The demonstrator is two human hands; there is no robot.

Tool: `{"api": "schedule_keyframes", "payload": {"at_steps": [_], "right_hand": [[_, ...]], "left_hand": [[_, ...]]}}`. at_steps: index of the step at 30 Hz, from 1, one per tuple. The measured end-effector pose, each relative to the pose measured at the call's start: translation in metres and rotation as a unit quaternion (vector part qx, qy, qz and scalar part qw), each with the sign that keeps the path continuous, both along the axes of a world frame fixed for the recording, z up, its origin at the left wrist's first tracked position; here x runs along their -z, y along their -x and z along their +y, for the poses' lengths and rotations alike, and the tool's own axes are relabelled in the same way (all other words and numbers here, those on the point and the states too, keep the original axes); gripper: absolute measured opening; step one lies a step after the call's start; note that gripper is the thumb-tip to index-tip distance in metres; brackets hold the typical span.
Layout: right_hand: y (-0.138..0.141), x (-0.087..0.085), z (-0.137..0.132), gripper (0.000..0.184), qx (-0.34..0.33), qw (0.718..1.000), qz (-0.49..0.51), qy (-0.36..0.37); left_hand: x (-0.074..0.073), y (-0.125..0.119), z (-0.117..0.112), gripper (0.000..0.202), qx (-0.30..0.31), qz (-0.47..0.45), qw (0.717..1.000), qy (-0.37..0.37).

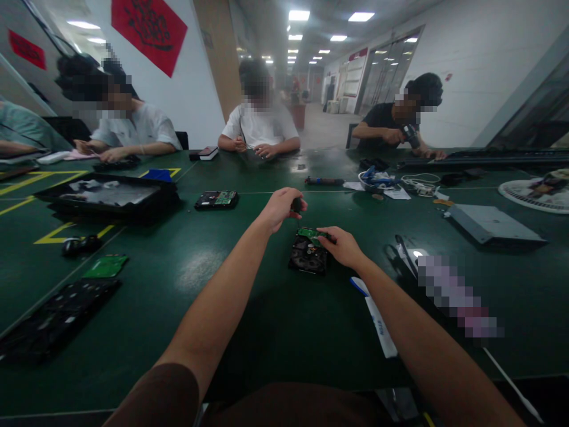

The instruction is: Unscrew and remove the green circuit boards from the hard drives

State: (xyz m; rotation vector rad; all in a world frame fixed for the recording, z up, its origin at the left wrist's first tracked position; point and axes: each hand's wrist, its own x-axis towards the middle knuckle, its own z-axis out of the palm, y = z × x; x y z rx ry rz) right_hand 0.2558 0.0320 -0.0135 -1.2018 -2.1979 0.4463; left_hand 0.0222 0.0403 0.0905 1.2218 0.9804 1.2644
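A black hard drive (306,256) lies on the green table (275,320) in front of me, with a green circuit board (310,233) at its far end. My right hand (341,244) rests on the drive's far right corner, fingers pinched on the board's edge. My left hand (281,207) hovers just above and behind the drive, closed around a small dark object (296,205) that may be a tool handle.
A second hard drive (216,200) lies farther left. A black tray (106,196), a loose green board (105,267) and a dark keyboard-like panel (53,320) sit at left. A white strip (377,326) and scissors (402,252) lie right. Three people work across the table.
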Motion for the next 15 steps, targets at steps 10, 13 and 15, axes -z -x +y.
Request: {"api": "schedule_keyframes", "payload": {"at_steps": [10,13,15], "right_hand": [[0.0009,0.0015,-0.0002,0.033,-0.003,1.0,0.004,-0.006],[0.0009,0.0011,-0.0002,0.033,-0.004,1.0,0.001,-0.007],[0.0008,0.0006,-0.0004,0.033,-0.006,1.0,0.0,-0.007]], "left_hand": [[-0.0047,-0.0031,-0.0028,0.018,-0.057,0.158,0.983,-0.071],[-0.0053,0.0007,-0.0019,0.023,-0.126,0.256,0.949,-0.131],[-0.0059,0.0023,-0.0027,0.026,-0.139,0.301,0.93,-0.158]]}}
